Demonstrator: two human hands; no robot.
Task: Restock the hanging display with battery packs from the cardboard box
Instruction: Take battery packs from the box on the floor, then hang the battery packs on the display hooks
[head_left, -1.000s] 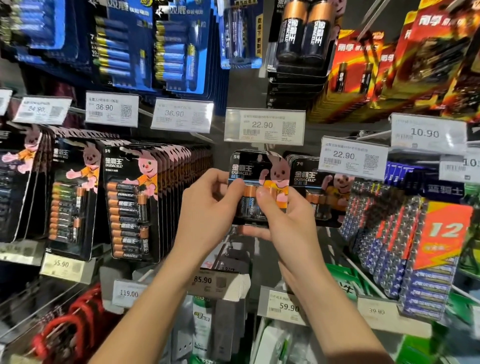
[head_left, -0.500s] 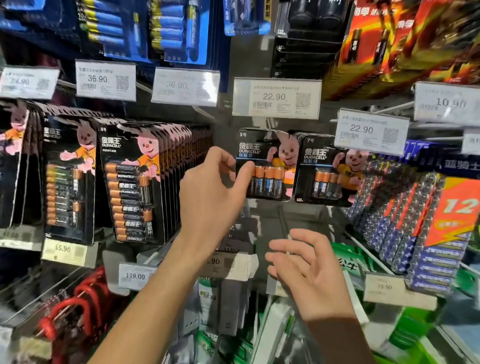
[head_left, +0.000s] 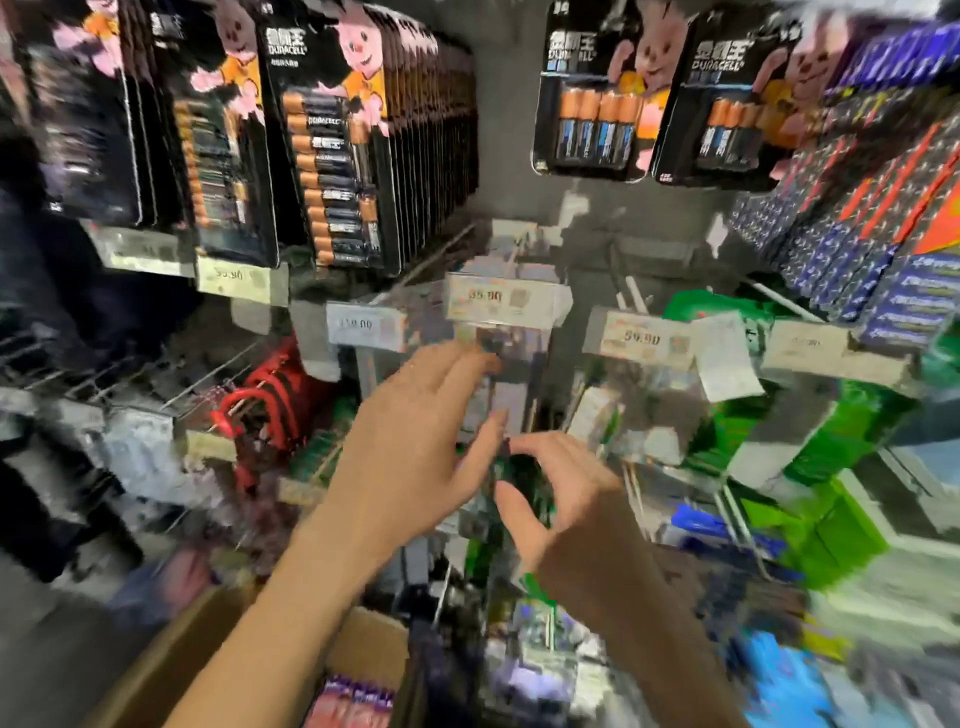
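Note:
The picture is blurred by motion. Both hands are in mid-air below the hanging display and hold nothing. My left hand (head_left: 415, 447) has loosely spread fingers in front of a lower price tag. My right hand (head_left: 566, 499) is beside it, fingers relaxed and slightly bent. The four-battery pack (head_left: 592, 104) hangs on its hook at the top, next to a similar pack (head_left: 727, 109). A cardboard box (head_left: 363, 654) shows at the bottom under my left forearm, with pink-edged packs (head_left: 353, 701) inside.
A thick row of large black battery packs (head_left: 337, 156) hangs at upper left. Blue and red bulk packs (head_left: 857, 208) fill the right. Price tags (head_left: 498, 301) stick out on hook ends at mid height. Green packages (head_left: 810, 467) and red items (head_left: 270, 395) hang lower down.
My left hand has let go of the hung pack and dropped down beside my right hand. The view has swung downward, bringing the cardboard box into sight.

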